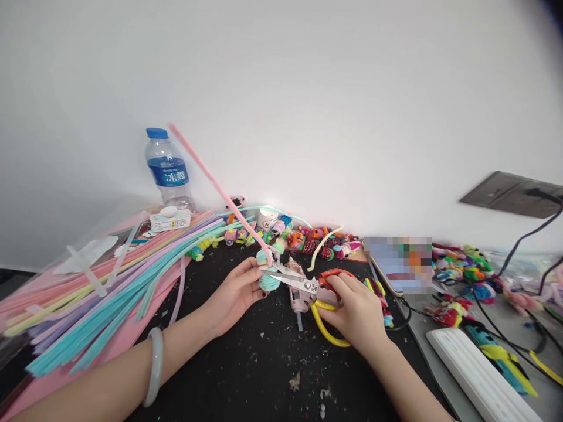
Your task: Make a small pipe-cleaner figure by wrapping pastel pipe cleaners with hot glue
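Observation:
My left hand (237, 296) pinches a small mint-green pipe-cleaner figure (268, 283) above the black mat. From the figure a long pink pipe cleaner (215, 186) rises up and to the left. In my right hand (358, 310) is a pair of scissors (308, 285) with one red and one yellow handle loop. Their blades lie at the figure, by the lower end of the pink pipe cleaner; whether they touch it I cannot tell. Behind and below the blades lies a glue gun (299, 302), partly hidden, with a glue stick poking out.
Bundled pastel pipe cleaners (109, 299) lie on the left, below a water bottle (169, 170). Several colourful pipe-cleaner figures (308, 239) line the wall. A phone (398, 264) leans at the right, near a white power strip (479, 375) and black cables.

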{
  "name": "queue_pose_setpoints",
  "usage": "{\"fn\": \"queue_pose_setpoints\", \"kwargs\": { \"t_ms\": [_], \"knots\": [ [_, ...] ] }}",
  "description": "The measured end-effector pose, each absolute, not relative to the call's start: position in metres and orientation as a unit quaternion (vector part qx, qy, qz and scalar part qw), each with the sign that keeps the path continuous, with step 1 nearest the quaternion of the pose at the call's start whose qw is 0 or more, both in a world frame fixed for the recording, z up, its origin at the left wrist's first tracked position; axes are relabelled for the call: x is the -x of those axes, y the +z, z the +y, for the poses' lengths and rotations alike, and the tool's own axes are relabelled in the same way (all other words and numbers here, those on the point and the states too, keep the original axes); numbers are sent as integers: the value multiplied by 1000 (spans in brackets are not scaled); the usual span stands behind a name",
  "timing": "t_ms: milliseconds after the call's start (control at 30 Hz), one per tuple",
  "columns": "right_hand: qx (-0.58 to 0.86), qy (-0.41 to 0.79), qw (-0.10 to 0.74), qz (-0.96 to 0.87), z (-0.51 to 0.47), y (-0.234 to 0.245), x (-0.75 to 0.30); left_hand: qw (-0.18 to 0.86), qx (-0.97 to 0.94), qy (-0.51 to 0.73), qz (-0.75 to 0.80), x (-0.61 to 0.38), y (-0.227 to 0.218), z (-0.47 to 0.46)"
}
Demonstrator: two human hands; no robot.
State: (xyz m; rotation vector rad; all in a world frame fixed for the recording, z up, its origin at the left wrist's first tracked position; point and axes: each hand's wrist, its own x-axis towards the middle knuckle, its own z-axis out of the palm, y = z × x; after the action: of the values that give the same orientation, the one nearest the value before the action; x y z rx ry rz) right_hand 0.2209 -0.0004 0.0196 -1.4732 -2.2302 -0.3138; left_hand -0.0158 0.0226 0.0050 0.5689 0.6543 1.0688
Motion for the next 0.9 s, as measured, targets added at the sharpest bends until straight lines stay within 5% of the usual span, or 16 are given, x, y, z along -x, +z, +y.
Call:
{"fn": "queue_pose_setpoints", "kwargs": {
  "t_ms": [900],
  "knots": [
    [518, -135, 199, -821, 5, 17, -232, 779, -287, 460, 315, 20, 3, 28]
  ]
}}
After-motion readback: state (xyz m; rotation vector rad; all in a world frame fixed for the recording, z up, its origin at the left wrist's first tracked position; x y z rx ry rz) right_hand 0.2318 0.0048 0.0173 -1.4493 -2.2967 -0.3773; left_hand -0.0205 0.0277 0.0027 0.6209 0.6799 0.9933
